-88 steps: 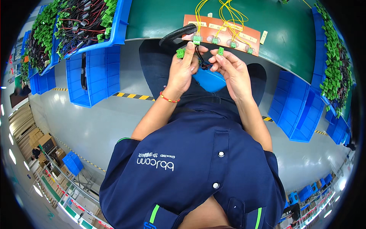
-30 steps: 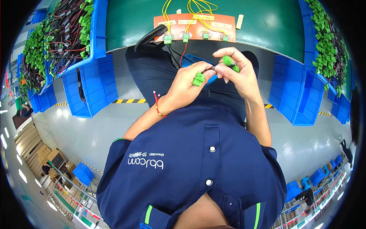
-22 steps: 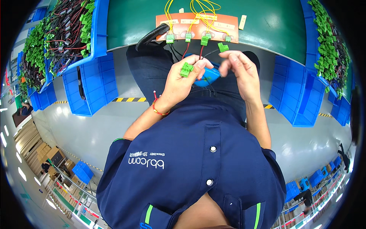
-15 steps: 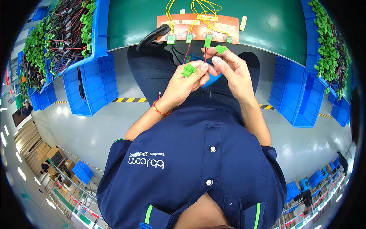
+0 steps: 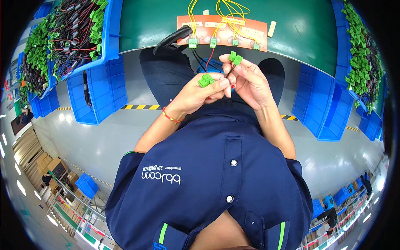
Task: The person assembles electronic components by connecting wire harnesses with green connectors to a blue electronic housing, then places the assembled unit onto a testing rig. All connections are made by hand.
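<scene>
My left hand (image 5: 199, 92) is closed on green plug-in terminal connectors (image 5: 206, 80), which stick up between thumb and fingers. Close beside it, my right hand (image 5: 254, 85) pinches another green connector piece (image 5: 236, 58) with dark leads running down toward the left hand. It may be two connectors together. Just beyond the hands, at the table edge, lies an orange board (image 5: 223, 39) with a row of green sockets and yellow wires (image 5: 229, 10). Black and red leads (image 5: 210, 58) hang from its two left sockets. Both hands are apart from the board.
A curved black object (image 5: 171, 39) rests against the board's left end on the green table (image 5: 304, 33). Blue bins (image 5: 109, 37) heaped with wired green connectors flank the table on both sides. Lower blue crates (image 5: 98, 93) stand beneath them. A striped floor line (image 5: 141, 107) runs behind.
The connector with a red lead has come out of the board's third socket. My right hand now holds green connector pieces upright, apart from the board. My left hand has barely moved.
</scene>
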Motion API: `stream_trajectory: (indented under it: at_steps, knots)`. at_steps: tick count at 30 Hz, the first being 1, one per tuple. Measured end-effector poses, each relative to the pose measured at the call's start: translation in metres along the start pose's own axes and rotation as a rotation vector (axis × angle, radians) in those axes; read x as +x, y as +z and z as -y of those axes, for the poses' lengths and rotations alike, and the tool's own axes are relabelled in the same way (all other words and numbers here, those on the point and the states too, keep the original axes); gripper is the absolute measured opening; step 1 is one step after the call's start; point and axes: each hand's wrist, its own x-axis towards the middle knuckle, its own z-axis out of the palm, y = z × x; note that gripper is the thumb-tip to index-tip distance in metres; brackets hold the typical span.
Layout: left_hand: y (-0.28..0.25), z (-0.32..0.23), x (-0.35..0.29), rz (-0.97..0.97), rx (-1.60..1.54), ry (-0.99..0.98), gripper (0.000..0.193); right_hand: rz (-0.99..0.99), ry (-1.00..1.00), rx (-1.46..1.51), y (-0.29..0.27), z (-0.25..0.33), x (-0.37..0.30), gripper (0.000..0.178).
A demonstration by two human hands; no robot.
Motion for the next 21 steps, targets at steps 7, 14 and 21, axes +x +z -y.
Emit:
stream_trajectory:
  at_steps: [7,14,21]
  knots:
    - [0.005,0.014,0.011,-0.408,0.873,0.46,0.025,-0.298,-0.086,-0.114,-0.004,-0.006,0.005,0.024]
    - [0.004,0.018,0.004,-0.509,0.668,0.525,0.02,-0.386,-0.137,-0.2,-0.004,-0.006,0.008,0.023]
    - [0.01,0.017,0.001,-0.515,0.744,0.609,0.022,-0.369,-0.137,-0.178,-0.007,-0.004,0.013,0.026]
